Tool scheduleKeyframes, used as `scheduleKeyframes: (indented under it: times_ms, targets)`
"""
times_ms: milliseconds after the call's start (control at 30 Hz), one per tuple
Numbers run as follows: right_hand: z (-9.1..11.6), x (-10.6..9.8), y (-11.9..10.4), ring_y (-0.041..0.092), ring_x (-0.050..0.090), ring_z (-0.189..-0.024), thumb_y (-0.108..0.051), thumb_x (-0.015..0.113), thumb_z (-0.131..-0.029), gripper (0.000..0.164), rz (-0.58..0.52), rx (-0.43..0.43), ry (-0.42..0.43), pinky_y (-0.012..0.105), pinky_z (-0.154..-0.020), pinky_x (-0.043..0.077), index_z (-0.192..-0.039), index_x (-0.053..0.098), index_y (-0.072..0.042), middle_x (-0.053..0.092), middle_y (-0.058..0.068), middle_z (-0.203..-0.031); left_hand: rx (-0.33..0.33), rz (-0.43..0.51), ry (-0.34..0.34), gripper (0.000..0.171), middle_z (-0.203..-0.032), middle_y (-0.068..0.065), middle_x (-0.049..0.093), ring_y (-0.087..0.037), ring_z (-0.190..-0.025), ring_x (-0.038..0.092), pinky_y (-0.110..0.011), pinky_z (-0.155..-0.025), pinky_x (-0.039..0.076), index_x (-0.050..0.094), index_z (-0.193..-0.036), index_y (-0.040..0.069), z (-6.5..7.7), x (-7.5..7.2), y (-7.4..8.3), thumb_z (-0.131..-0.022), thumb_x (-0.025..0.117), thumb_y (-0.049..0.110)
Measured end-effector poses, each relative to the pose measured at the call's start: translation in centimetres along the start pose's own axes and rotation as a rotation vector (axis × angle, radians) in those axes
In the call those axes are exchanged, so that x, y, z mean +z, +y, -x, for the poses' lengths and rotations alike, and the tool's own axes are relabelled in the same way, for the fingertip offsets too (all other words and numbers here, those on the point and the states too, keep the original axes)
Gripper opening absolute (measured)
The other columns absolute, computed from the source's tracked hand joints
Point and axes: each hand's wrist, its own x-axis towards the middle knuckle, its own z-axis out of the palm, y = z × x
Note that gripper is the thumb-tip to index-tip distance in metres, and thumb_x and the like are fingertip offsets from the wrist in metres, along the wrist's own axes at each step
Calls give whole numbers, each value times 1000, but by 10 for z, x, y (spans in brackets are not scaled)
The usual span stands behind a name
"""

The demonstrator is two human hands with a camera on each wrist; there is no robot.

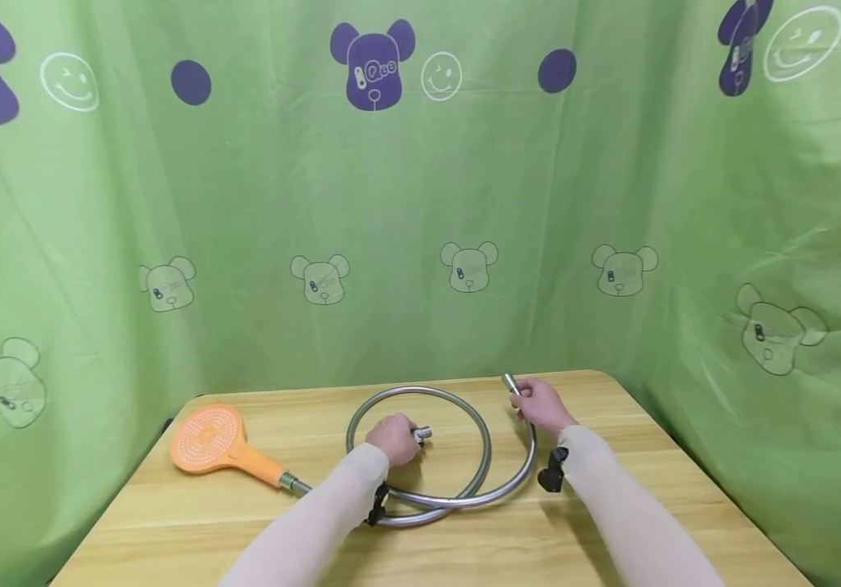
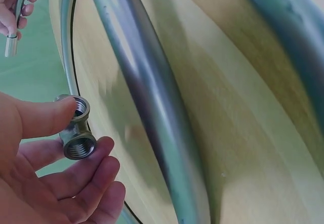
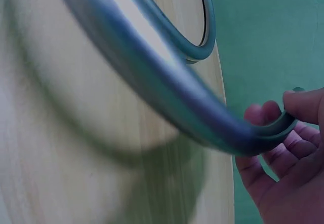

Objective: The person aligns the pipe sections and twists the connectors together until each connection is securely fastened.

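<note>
In the left wrist view my left hand [image 2: 61, 173] pinches a metal tee fitting [image 2: 77, 127] between thumb and fingers; two threaded openings face the camera. The head view has this left hand [image 1: 394, 439] over the coil of a silver shower hose [image 1: 489, 444]. My right hand [image 1: 541, 405] grips the hose near its free end, whose metal connector [image 1: 511, 383] points up and away past the fingers. In the right wrist view the hose [image 3: 167, 77] curves into the right hand [image 3: 288, 153]. Fitting and connector are apart. The hose's other end joins an orange shower head [image 1: 210, 440].
The shower head lies face up on the left of the wooden table [image 1: 192, 538]. Hose loops cross on the tabletop below the left forearm. A green printed curtain [image 1: 420, 187] stands behind the table and along both sides.
</note>
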Motion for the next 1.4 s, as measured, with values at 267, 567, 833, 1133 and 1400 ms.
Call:
scheduleKeyframes:
  times_ms: [267,567,833,1133,1400]
  targets:
    - [0,-2,-5,27,63,-73,0,56,-95,33,42,-42,-29,33,-64,56,-122,52,18,63,21,-93,23,5,-2,28,-83,-2,67,-20,-72,55,-38,-61,46,78,-107,13,0,-2,-5,-80,74,13]
    - [0,-2,-14,27,59,-74,-15,56,-102,32,85,-26,-21,29,-59,50,-124,57,9,61,19,-91,26,2,10,22,-81,-2,65,-20,-70,54,-37,-60,45,77,-100,14,2,-7,-9,-79,71,13]
    - [-2,2,-21,24,59,-75,-13,52,-104,30,126,-35,-38,29,-60,51,-124,57,8,63,24,-95,26,13,8,21,-76,1,62,-17,-67,52,-33,-59,43,77,-102,14,3,-14,-8,-82,71,15]
    - [-8,12,-29,24,62,-78,-8,55,-101,25,250,-134,-36,29,-62,52,-120,60,7,66,21,-95,49,33,44,6,-71,2,59,-17,-66,52,-32,-58,43,74,-90,18,1,-17,-10,-85,74,21]
    - [-12,22,-36,19,55,-71,-11,57,-100,19,399,-213,-38,31,-59,47,-114,63,1,61,8,-84,49,97,52,11,-72,3,60,-16,-65,53,-32,-58,43,74,-98,16,2,-19,-10,-88,73,21]
